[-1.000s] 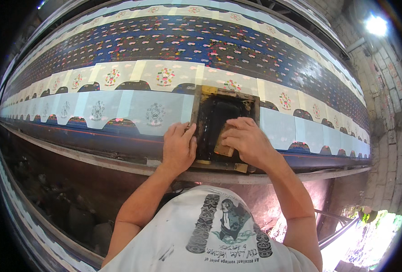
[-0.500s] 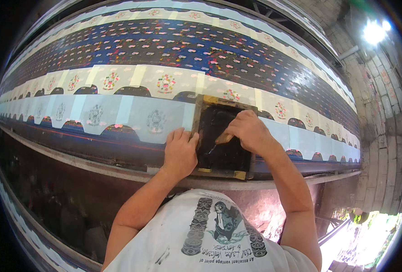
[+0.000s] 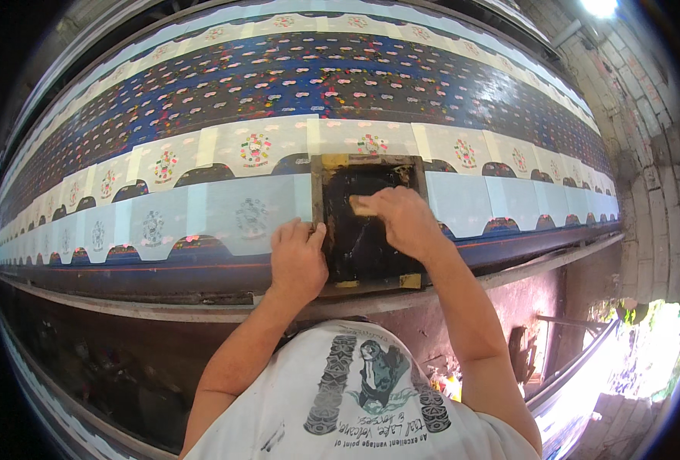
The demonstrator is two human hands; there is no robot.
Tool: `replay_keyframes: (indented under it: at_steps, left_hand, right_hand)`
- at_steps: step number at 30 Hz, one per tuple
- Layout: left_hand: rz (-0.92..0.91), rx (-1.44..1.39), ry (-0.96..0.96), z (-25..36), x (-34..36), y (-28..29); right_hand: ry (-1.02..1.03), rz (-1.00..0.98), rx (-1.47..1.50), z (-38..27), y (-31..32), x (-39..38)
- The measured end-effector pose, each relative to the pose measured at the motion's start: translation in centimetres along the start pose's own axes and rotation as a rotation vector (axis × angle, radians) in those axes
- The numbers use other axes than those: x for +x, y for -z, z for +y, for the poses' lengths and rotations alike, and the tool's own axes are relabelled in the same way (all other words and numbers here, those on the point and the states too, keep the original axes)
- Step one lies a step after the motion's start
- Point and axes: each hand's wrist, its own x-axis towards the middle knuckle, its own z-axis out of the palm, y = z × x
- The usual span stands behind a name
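A wood-rimmed screen frame [image 3: 317, 188], coated inside with dark ink and taped at some corners, lies over a row of pale blue cut fabric panels [image 3: 470, 199]. My left hand [image 3: 298, 261] grips the frame's left edge, fingers curled. Inside the frame, toward its upper half, my right hand [image 3: 405, 222] is closed on a small wooden squeegee [image 3: 361, 205], whose lower part is mostly hidden against the ink. Pale panels with colourful printed motifs [image 3: 254, 149] lie just beyond; the blue panels to the left carry grey line prints [image 3: 153, 225].
The long printing table [image 3: 156, 268] curves across the view, with more rows of panels and a dark patterned strip [image 3: 225, 84]. A metal rail [image 3: 508, 268] runs along its near edge. A block wall [image 3: 647, 192] and a bright lamp [image 3: 599, 8] are at the right.
My right hand has moved the squeegee from the lower part of the frame up toward its far side, turning it. My left hand stays on the frame's left edge. The view has shifted slightly.
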Motion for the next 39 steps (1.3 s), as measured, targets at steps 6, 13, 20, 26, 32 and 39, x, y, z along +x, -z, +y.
replay_keyframes:
  at_steps: [6, 13, 20, 26, 32, 39]
  left_hand:
    - [0.098, -0.158, 0.031, 0.3, -0.2, -0.5]
    - [0.159, -0.599, 0.281, 0.0, -1.6, -4.2]
    - [0.205, -0.689, 0.409, 1.5, -1.8, -5.4]
    - [0.279, -0.832, 0.375, 3.4, -1.4, -5.6]
    - [0.334, -0.823, 0.321, 11.8, 1.6, -9.1]
    - [0.349, -0.853, 0.398, 21.1, 4.7, -16.2]
  right_hand:
    - [0.006, 0.005, 0.006, -5.0, -0.4, -6.0]
    - [-0.033, -0.05, 0.025, -7.5, -0.8, -10.6]
    - [-0.196, 0.222, 0.106, -6.4, 0.6, -14.2]
    - [-0.626, 0.383, 0.654, -1.4, 0.0, -19.6]
    - [-0.49, 0.386, 0.609, 4.9, 3.2, -24.8]
    - [-0.48, 0.391, 0.583, 14.0, 7.5, -31.4]
